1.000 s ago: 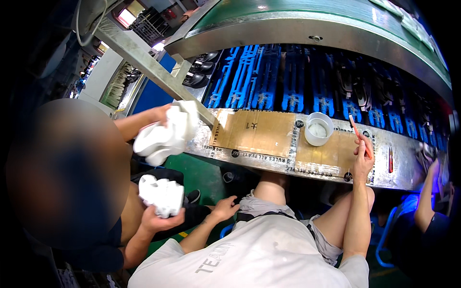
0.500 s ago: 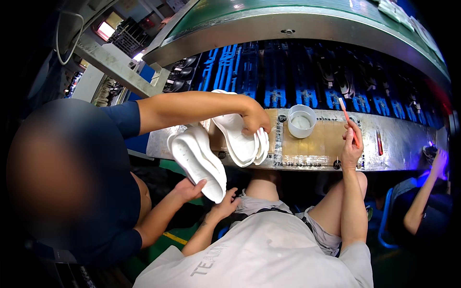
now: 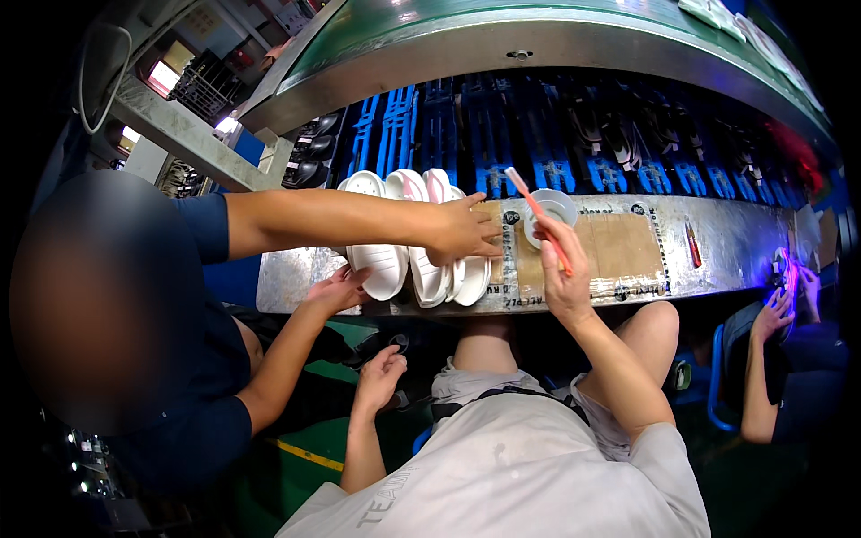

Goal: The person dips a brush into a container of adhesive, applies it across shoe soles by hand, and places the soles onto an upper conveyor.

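My right hand (image 3: 567,280) grips a red-orange toothbrush (image 3: 533,204), its bristle end pointing up and to the left. The brush passes in front of a white plastic cup (image 3: 555,204) on the bench. Below the bench edge, near my left knee, my left hand (image 3: 381,378) is raised with loosely bent fingers and nothing visible in it. Several white shoe soles (image 3: 381,271), some with pinkish insides, are stood in a row at the bench's left part. A co-worker's hand (image 3: 468,231) spreads over them, and that person's other hand (image 3: 339,291) touches their near left side.
The metal bench (image 3: 641,208) has a flattened cardboard sheet (image 3: 619,255) taped on it. A red-handled tool (image 3: 693,245) lies farther right. Behind runs a rack with blue holders (image 3: 552,175), beneath a green-topped ledge (image 3: 466,31). Another person's hands (image 3: 773,314) work at the far right under violet light.
The co-worker has set the white soles down on the bench from the air. My right hand with the toothbrush has moved left toward the cup; my left hand has shifted slightly left.
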The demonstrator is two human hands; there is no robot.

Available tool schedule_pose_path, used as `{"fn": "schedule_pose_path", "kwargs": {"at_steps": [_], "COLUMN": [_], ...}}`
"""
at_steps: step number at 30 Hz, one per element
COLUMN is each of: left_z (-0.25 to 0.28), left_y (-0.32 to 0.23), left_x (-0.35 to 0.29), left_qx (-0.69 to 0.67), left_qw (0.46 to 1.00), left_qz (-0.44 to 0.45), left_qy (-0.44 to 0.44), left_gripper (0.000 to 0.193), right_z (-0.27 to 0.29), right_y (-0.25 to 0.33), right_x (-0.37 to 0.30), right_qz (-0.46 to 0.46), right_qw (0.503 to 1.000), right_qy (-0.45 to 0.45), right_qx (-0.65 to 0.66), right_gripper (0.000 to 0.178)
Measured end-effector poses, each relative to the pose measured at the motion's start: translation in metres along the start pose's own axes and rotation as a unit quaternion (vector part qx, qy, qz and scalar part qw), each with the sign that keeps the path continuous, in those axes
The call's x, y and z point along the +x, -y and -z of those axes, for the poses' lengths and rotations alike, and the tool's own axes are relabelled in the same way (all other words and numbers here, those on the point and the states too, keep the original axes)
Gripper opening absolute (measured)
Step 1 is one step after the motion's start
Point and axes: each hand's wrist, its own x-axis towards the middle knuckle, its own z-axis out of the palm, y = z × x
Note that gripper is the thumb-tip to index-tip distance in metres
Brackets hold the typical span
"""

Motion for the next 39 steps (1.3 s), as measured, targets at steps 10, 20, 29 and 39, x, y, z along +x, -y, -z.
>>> {"fn": "schedule_pose_path", "kwargs": {"at_steps": [10,20,29,39], "left_z": [-0.021,-0.055,-0.039,0.027], "left_y": [-0.094,-0.124,-0.127,-0.155], "left_x": [0.032,0.079,0.073,0.124], "left_qx": [0.03,0.273,0.217,0.323], "left_qw": [0.98,0.918,0.957,0.833], "left_qz": [-0.139,-0.23,-0.153,-0.221], "left_qy": [-0.138,-0.171,-0.115,-0.392], "left_gripper": [0.026,0.038,0.034,0.047], "right_z": [-0.088,-0.112,-0.123,-0.081], "right_y": [-0.012,-0.045,-0.048,0.0], "right_x": [0.003,0.011,0.003,0.008], "right_qz": [-0.068,-0.048,-0.014,0.026], "right_qw": [0.998,0.998,0.996,0.998], "right_qy": [0.013,0.018,0.035,0.046], "right_qx": [-0.006,-0.048,-0.077,-0.042], "right_gripper": [0.033,0.036,0.039,0.029]}}
